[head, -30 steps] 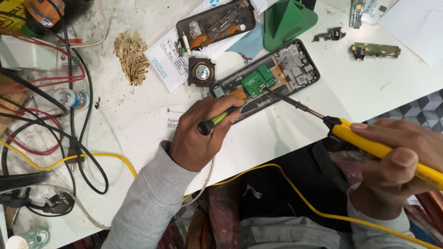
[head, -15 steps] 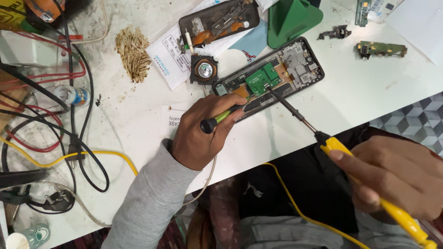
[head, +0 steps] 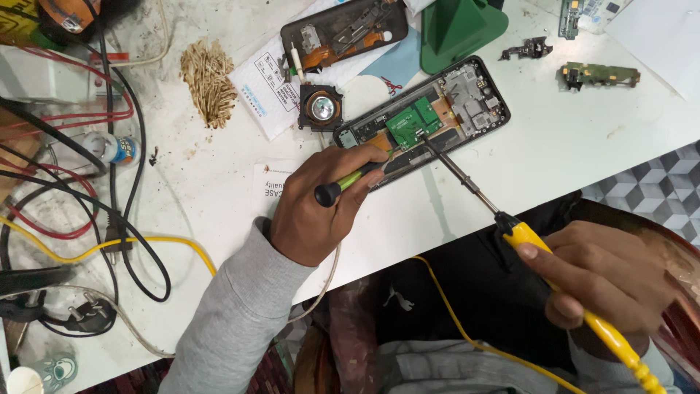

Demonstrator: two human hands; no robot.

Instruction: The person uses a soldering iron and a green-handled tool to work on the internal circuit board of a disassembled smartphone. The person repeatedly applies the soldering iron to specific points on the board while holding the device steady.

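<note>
Two tools meet on the opened phone (head: 437, 117) (long axis toward two o'clock). The left hand (head: 321, 211) grips a green-handled tool (head: 350, 182); the right hand (head: 605, 284) holds a yellow soldering iron (head: 525, 233), tip toward ten o'clock.

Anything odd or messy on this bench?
Yes. Loose phone parts lie scattered around the opened phone: a small speaker module, a second backless phone and two small boards. Cables tangle at the table's left. Brownish grime stains the white table.
</note>
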